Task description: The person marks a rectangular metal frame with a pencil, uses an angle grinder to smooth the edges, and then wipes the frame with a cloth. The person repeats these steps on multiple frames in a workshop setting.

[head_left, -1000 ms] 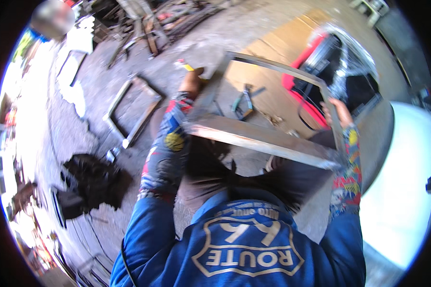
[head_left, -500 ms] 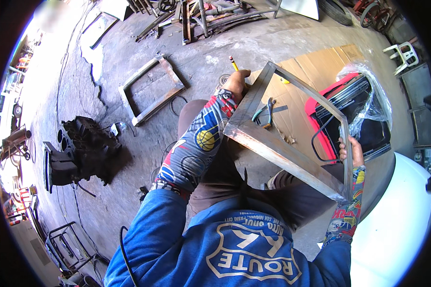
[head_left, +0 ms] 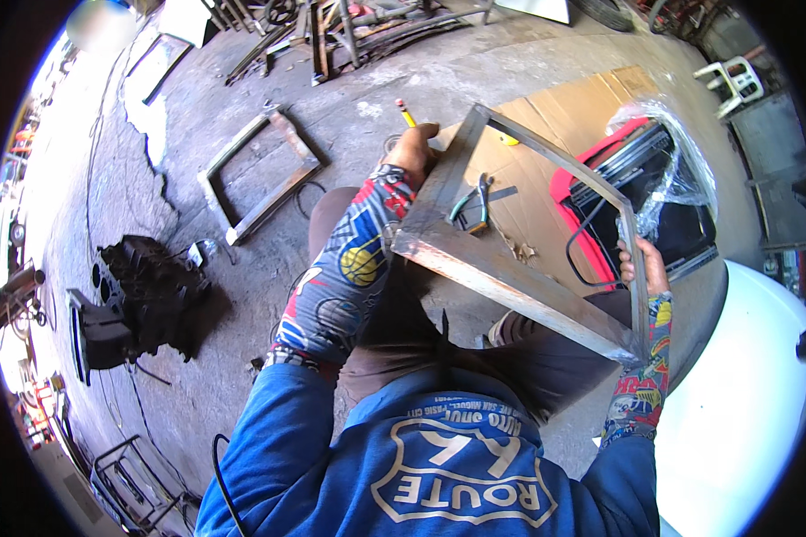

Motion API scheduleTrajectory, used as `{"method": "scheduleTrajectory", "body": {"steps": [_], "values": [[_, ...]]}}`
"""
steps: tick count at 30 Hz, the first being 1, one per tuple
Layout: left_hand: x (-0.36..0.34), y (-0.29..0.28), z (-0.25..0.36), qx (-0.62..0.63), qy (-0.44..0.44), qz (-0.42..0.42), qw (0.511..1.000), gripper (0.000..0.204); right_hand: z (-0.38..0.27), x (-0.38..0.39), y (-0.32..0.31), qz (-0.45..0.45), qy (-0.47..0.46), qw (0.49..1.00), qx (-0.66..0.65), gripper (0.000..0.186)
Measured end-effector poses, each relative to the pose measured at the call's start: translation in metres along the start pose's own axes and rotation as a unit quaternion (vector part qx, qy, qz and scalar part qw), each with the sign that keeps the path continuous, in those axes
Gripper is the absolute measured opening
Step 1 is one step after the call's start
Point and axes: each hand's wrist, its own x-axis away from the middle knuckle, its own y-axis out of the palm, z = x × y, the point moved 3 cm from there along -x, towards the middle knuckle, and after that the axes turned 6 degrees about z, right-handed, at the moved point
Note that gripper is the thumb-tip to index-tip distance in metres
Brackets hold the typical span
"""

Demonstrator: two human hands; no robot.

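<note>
Across my lap leans a four-sided bare metal frame (head_left: 515, 282), tilted, its wide lower bar toward me. My right hand (head_left: 647, 263) is closed round its right bar. My left hand (head_left: 412, 152) rests at the upper left bar, its fingers partly hidden behind it. From that hand sticks a yellow pencil (head_left: 407, 114), eraser end up. Through the frame's opening I see pliers with green handles (head_left: 472, 206) and a dark flat strip (head_left: 502, 192), both lying on a cardboard sheet (head_left: 560, 121).
A second metal frame (head_left: 258, 224) lies on the floor to the left, near a dark engine block (head_left: 157, 291). On the right are a red-edged panel (head_left: 566, 192) with clear plastic wrap (head_left: 685, 166) and a white curved surface (head_left: 734, 403). Scrap metal (head_left: 349, 40) is piled at the back.
The whole scene has shifted slightly left in the view. Both hands keep their hold, and the metal frame stays about the same against the floor and cardboard.
</note>
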Motion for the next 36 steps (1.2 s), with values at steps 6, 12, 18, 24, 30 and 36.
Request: {"method": "scheduleTrajectory", "body": {"steps": [6,12,18,24,30,36], "values": [[-0.006,-0.007,-0.004,-0.047,0.017,0.02,0.999,0.044,0.001,0.0,0.003,0.021,-0.022,0.999,0.027,0.045],[-0.061,-0.031,-0.008,-0.045,-0.057,-0.05,0.996,0.044,0.002,0.001,0.007,0.017,-0.033,0.999,0.033,0.044],[-0.062,-0.037,-0.009,-0.066,0.001,-0.03,0.997,0.039,0.002,0.003,0.009,0.039,-0.037,0.998,0.033,0.046],[-0.049,-0.031,0.007,-0.033,-0.105,-0.061,0.992,0.047,0.0,0.003,0.011,0.025,-0.041,0.998,0.04,0.044],[-0.028,-0.021,0.001,-0.053,-0.193,-0.173,0.964,0.073,0.001,-0.003,0.009,0.005,-0.026,0.999,0.031,0.041],[-0.037,-0.022,0.001,-0.124,-0.061,-0.11,0.984,0.073,-0.001,0.005,0.017,0.039,-0.047,0.996,0.059,0.046]]}}
